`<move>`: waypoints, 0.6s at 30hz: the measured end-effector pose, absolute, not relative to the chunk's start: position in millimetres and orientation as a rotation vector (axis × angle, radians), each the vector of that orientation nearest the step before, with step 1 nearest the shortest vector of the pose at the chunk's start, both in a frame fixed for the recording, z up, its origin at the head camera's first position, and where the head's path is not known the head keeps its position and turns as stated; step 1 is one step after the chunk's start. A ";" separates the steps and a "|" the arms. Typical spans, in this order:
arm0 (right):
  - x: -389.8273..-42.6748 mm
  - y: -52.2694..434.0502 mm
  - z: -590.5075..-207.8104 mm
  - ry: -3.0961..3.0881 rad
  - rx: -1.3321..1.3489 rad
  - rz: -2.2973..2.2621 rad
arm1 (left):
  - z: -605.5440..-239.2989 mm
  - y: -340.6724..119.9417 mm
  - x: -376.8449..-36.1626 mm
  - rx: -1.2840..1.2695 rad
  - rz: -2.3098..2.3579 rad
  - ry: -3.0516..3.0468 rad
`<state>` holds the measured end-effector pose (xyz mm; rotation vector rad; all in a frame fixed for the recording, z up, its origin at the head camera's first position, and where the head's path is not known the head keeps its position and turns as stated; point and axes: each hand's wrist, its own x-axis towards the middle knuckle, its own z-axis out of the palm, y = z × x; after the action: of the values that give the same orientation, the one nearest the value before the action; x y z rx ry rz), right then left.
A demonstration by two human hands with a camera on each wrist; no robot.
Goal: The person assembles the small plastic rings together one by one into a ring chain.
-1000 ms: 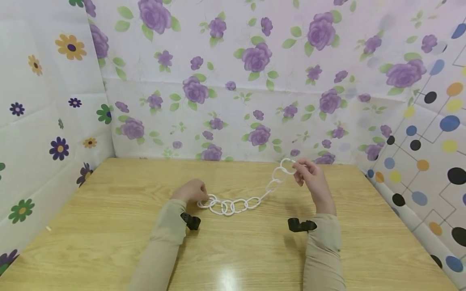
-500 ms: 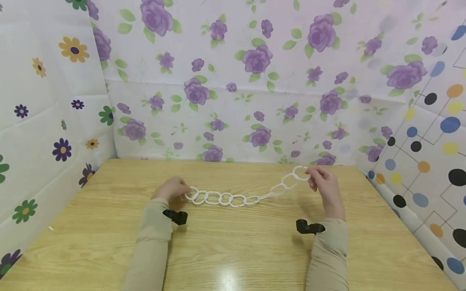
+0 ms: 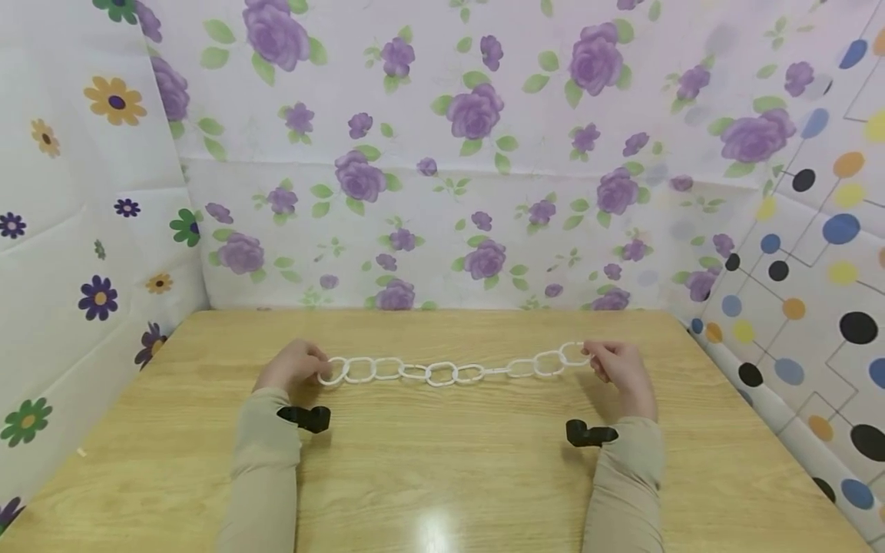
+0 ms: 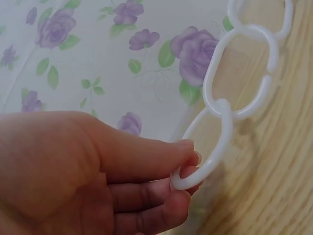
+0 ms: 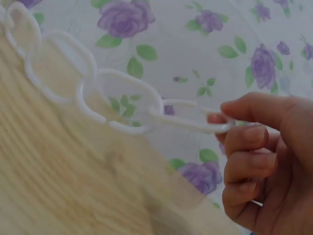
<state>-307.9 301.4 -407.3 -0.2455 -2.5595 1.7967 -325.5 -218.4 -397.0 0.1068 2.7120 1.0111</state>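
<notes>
A white plastic chain (image 3: 441, 374) of several oval links stretches between both hands in the head view, sagging slightly in the middle. At its left end, my left hand (image 3: 293, 367) pinches the last link between thumb and fingers. In the left wrist view that end link (image 4: 215, 152) hooks into the neighbouring link, which has a small gap in its side. My right hand (image 3: 620, 376) pinches the link at the other end. The right wrist view shows this end link (image 5: 190, 122) between thumb and index finger, the other fingers curled below it.
The chain is over a wooden table (image 3: 429, 453) with light grain. A white cloth with purple roses (image 3: 477, 111) hangs behind the table's far edge. Patterned cloths also stand at the left and right sides. Black cameras (image 3: 591, 434) are strapped on both wrists.
My left hand has moved left, pulling the bunched links apart. My right hand has moved right and lowered. The chain is now straighter and more level.
</notes>
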 end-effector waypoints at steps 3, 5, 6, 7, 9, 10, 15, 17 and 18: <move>-310.8 302.0 -415.1 -2.734 -0.256 1.628 | -401.4 -223.4 -322.5 0.125 1.023 2.696; -311.6 302.1 -419.4 -2.814 -0.233 1.531 | -403.8 -226.2 -321.2 0.136 1.028 2.686; -312.0 302.0 -421.4 -2.839 -0.237 1.493 | -405.0 -227.3 -321.1 0.137 1.030 2.685; -312.0 302.0 -423.2 -2.856 -0.239 1.465 | -406.0 -228.1 -321.0 0.131 1.033 2.685; -311.0 301.8 -425.7 -2.867 -0.257 1.440 | -407.7 -228.7 -320.8 0.130 1.029 2.689; -309.7 301.7 -426.1 -2.873 -0.267 1.438 | -408.6 -228.7 -320.8 0.123 1.024 2.691; -303.2 299.0 -417.6 -2.940 -0.297 1.324 | -410.2 -229.0 -319.3 0.059 0.976 2.697; -302.2 295.3 -409.3 -2.960 -0.287 1.265 | -407.9 -228.9 -318.3 0.019 0.941 2.712; -302.6 292.2 -405.1 -2.953 -0.270 1.248 | -405.7 -228.2 -317.7 0.000 0.929 2.720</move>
<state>-302.6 292.2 -405.1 -0.2702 -2.9525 1.2480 -317.7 -228.2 -405.7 0.0002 2.7197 0.9290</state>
